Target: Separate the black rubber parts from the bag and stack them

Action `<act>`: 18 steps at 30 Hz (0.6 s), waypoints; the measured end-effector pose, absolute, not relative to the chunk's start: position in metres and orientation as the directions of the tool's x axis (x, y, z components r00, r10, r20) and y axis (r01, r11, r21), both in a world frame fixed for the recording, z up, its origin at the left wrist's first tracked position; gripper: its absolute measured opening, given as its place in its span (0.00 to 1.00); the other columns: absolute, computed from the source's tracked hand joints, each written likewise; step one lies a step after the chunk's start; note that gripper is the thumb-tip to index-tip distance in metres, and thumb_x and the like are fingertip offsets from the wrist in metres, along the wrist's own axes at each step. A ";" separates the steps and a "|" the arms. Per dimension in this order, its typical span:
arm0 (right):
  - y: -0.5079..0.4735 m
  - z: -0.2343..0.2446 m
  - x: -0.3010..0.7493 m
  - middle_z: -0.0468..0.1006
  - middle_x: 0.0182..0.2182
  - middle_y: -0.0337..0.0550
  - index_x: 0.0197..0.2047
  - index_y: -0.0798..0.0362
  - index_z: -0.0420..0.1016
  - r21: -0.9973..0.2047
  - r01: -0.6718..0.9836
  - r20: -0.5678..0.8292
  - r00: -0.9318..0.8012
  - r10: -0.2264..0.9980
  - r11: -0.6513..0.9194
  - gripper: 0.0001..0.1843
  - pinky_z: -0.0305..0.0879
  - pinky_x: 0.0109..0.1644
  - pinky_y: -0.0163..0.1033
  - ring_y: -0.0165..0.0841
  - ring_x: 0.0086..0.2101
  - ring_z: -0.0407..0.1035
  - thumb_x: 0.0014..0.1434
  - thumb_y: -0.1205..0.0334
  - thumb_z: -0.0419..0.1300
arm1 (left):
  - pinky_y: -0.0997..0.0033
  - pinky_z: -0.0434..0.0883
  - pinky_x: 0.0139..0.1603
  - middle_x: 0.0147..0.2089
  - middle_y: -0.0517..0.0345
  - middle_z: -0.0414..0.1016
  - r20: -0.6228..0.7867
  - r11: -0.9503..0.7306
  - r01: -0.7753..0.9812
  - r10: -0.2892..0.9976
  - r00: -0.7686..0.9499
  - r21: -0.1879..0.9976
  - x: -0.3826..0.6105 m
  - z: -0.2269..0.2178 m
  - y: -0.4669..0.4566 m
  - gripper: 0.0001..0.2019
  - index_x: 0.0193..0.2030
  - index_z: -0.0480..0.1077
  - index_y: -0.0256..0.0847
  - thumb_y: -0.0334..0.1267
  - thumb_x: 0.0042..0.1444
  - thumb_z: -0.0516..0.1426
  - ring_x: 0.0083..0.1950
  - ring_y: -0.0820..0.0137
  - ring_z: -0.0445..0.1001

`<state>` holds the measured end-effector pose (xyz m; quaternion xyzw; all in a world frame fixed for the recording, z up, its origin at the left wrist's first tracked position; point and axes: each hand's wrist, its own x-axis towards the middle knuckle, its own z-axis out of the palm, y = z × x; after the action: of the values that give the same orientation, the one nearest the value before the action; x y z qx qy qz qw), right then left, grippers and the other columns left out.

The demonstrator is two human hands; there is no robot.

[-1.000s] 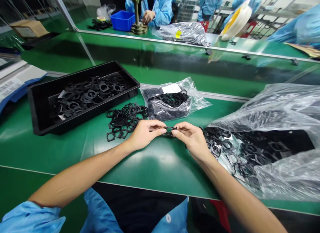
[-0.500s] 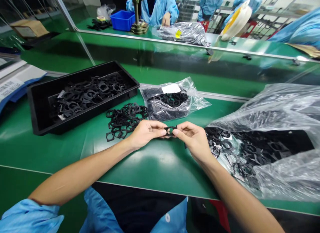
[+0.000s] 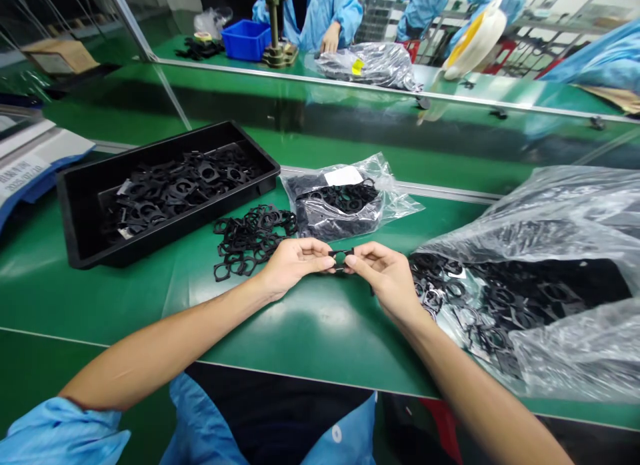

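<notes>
Above the green table, my left hand [image 3: 299, 264] and my right hand [image 3: 384, 270] pinch opposite ends of one small black plastic ring part [image 3: 342, 252]. Its round opening faces me, and the fingertips cover both ends. Something small and dark peeks out under the right palm, too little of it to name. Behind my left hand lies a loose pile of similar black ring parts [image 3: 246, 242]. More of them fill an opened clear plastic bag [image 3: 545, 205] beside my right forearm.
A black tray [image 3: 175, 242] of black parts stands at the left. A smaller clear bag [image 3: 395, 202] of parts lies behind my hands. Beyond a metal-edged divider are a blue bin [image 3: 245, 42], a wrapped bundle [image 3: 373, 62] and a co-worker's hand [image 3: 331, 38].
The ring part has tilted between my fingers, so its opening shows rounder. Both hands stay in almost the same place. The co-worker's hand has moved slightly left.
</notes>
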<state>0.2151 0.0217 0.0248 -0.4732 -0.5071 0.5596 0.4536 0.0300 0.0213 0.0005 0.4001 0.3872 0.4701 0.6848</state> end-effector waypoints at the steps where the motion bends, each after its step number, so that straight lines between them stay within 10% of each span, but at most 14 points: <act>1: 0.022 0.024 0.215 0.75 0.23 0.37 0.27 0.52 0.75 -0.997 -0.028 -0.071 -0.138 0.988 -0.075 0.21 0.74 0.36 0.39 0.30 0.25 0.72 0.41 0.47 0.77 | 0.67 0.77 0.40 0.30 0.58 0.80 -0.169 0.254 -0.331 0.950 0.263 0.909 0.030 0.001 0.021 0.19 0.33 0.76 0.34 0.43 0.39 0.74 0.32 0.69 0.80; 18: 0.019 0.025 0.214 0.79 0.25 0.38 0.30 0.52 0.77 -0.997 -0.013 -0.067 -0.154 0.986 -0.070 0.22 0.77 0.41 0.41 0.33 0.27 0.76 0.42 0.46 0.77 | 0.67 0.78 0.38 0.32 0.53 0.83 -0.211 0.289 -0.362 0.948 0.238 0.886 0.030 0.002 0.020 0.21 0.34 0.77 0.33 0.47 0.39 0.74 0.32 0.67 0.81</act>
<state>0.2142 0.0195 0.0247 -0.4723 -0.5147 0.5586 0.4472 0.0303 0.0205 0.0020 0.3666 0.3997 0.4704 0.6961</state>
